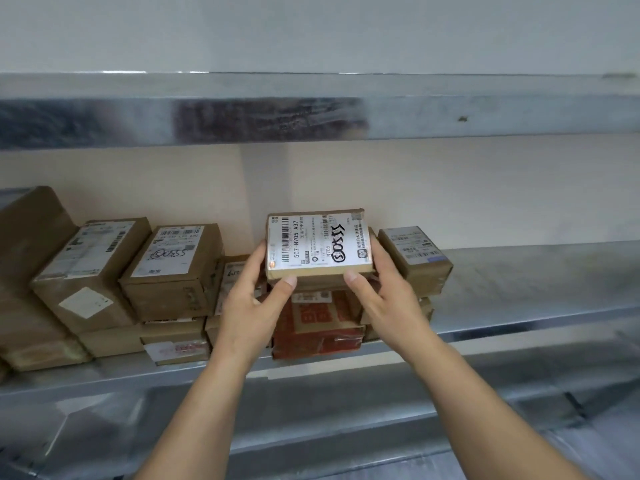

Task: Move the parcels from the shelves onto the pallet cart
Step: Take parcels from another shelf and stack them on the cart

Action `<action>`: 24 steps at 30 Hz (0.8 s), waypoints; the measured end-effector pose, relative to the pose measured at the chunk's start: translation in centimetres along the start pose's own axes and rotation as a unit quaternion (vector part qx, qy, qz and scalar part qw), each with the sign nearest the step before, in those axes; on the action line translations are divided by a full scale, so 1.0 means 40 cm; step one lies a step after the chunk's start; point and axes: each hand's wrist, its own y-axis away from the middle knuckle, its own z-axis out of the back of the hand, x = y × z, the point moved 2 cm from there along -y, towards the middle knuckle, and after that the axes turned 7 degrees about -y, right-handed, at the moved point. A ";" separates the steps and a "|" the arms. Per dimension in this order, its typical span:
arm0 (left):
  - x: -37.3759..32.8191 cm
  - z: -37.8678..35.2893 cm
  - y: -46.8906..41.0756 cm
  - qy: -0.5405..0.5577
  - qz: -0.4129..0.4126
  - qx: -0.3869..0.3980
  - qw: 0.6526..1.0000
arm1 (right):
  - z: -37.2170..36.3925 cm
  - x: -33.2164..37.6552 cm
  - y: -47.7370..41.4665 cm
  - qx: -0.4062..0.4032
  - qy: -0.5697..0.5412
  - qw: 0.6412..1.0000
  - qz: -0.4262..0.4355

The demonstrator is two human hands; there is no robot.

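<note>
Left hand [250,299], right hand [385,295], each grip clasping parcel [318,242], red box [313,336] beneath (half hidden), cartons [173,271] flanking

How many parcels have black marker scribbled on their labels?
2 clearly: the held parcel and a box on the shelf to its left. A half-hidden box behind the left hand may bear a third.

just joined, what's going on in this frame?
A person is at a metal shelf, picking parcels. Both hands grip one small labelled parcel: the left hand on its left end, the right hand on its right end, thumbs on the front edge. It sits over a red box; whether it has been lifted clear is hard to tell. More brown parcels remain on the shelf to the left. The pallet cart is not in view.
</note>
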 end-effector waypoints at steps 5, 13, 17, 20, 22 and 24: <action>-0.069 -0.099 0.025 -0.007 -0.025 0.022 0.999 | 0.121 -0.008 0.049 -0.031 -0.009 0.999 0.002; -0.191 -0.345 0.108 -0.004 -0.052 0.087 0.995 | 0.379 -0.045 0.190 -0.090 -0.005 0.996 -0.007; -0.244 -0.462 0.167 -0.003 -0.072 0.116 0.991 | 0.502 -0.082 0.270 -0.122 0.007 0.992 -0.018; -0.285 -0.556 0.218 -0.005 -0.078 0.138 0.987 | 0.593 -0.113 0.338 -0.153 0.016 0.988 -0.029; -0.309 -0.622 0.252 -0.004 -0.084 0.158 0.984 | 0.655 -0.131 0.387 -0.179 0.022 0.983 -0.037; -0.330 -0.690 0.285 0.010 -0.086 0.173 0.981 | 0.718 -0.154 0.438 -0.200 0.030 0.978 -0.049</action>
